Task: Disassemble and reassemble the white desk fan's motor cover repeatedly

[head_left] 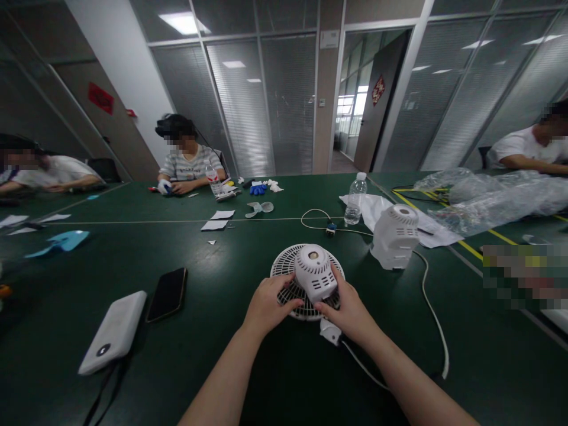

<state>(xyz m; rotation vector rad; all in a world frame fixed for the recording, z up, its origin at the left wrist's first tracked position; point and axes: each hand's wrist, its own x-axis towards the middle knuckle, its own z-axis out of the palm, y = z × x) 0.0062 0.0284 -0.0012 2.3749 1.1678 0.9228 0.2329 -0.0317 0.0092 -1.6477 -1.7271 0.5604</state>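
A small white electric fan lies face down on the green table, its round slatted grille flat and its motor housing on top. My left hand holds the fan from the left, thumb and forefinger at the housing and the other fingers over the grille. From the right, my right hand grips the housing, thumb at its near lower edge. A white base piece with a cable sits beside the grille, under my right wrist. Farther right stands a second white motor housing, upright, with its own cable.
A white power bank and a black phone lie at left. Behind the second housing are a water bottle and crumpled plastic wrap. A cable plug rests beyond the fan. Several people sit around the table.
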